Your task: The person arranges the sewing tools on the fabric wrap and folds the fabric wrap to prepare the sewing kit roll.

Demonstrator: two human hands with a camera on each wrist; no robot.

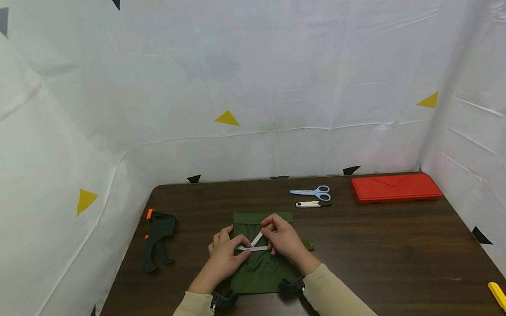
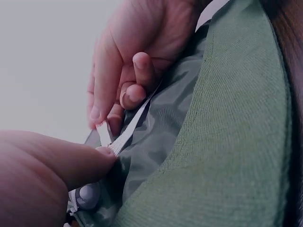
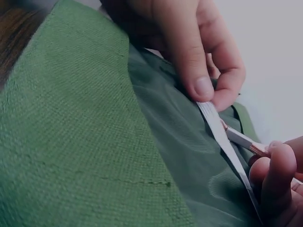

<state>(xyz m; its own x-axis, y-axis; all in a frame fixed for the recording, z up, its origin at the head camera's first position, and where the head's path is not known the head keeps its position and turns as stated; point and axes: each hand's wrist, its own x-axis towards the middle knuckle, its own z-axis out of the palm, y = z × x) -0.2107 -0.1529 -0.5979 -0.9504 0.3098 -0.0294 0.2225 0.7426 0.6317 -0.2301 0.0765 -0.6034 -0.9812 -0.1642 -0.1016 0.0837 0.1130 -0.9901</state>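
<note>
A green fabric piece [image 1: 264, 278] with webbing edges lies on the table, with a white elastic band [image 3: 219, 130] running across its darker lining. My left hand [image 1: 225, 256] pinches the band between thumb and index finger, at the left part of the fabric. The right hand [image 1: 284, 238] holds a slim white piece [image 1: 256, 238] with a shiny coppery part between thumb and fingers; its far end meets the band close to the left fingertips. What exactly this piece is cannot be made out. A small tab with a metal snap [image 1: 311, 245] sticks out right of the fabric.
Behind the fabric lie light blue scissors [image 1: 310, 192] and a small white-and-black tool [image 1: 312, 204]. A red case [image 1: 396, 188] sits at the back right, a yellow-handled tool [image 1: 501, 297] at the front right. A black clamp with orange parts [image 1: 158, 238] lies on the left.
</note>
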